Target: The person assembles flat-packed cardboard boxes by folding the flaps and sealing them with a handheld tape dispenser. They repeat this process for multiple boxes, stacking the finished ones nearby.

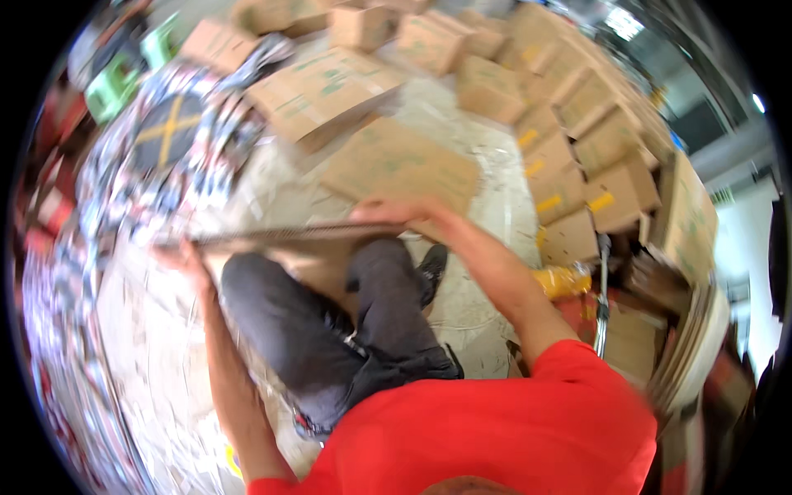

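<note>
A brown cardboard piece (318, 268) stands on edge in front of my bent knees, its corrugated top edge running across from hand to hand. My left hand (186, 262) is closed round its left end. Over the top edge near the right end, my right hand (404, 212) grips the same piece. Its lower part is hidden behind my legs. Just beyond it a flat cardboard sheet (404, 169) lies on the floor, and a closed carton (322, 91) sits past that.
Stacked cartons (569, 157) rise along the right. Near my right arm are a yellow tape roll (563, 282), a metal pole (603, 305) and leaning cardboard sheets (689, 351). At left are bundled printed material (91, 206), a dark seat with a yellow cross (169, 130) and a green stool (113, 89).
</note>
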Motion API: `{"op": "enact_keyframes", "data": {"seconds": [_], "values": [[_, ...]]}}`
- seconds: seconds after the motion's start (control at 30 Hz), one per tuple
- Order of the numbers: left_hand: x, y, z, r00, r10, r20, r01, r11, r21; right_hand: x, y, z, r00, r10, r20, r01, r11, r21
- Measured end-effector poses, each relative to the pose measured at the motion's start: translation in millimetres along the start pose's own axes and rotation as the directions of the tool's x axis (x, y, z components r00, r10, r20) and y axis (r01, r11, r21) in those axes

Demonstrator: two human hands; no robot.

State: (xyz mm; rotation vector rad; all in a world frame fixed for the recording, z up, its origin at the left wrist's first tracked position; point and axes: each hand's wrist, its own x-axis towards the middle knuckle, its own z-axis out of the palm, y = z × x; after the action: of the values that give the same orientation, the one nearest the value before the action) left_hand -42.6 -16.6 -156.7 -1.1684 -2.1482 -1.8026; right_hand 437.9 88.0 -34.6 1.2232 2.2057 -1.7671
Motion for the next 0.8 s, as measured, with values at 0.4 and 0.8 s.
{"op": "enact_keyframes", "data": {"seconds": [0.4, 0.8], "values": [[-32, 83, -21, 0.99, -0.09, -0.107, 0.093, 0.995, 0.027, 0, -44, -18, 0.965, -0.26, 0.039, 0.192, 0.596, -0.78], [36, 75, -19, 0.966, -0.038, 0.255, -0.032, 0.965, 0.261, 52, -73, -43, 0.898, -0.222, -0.38, -0.081, 0.765, -0.639]]}}
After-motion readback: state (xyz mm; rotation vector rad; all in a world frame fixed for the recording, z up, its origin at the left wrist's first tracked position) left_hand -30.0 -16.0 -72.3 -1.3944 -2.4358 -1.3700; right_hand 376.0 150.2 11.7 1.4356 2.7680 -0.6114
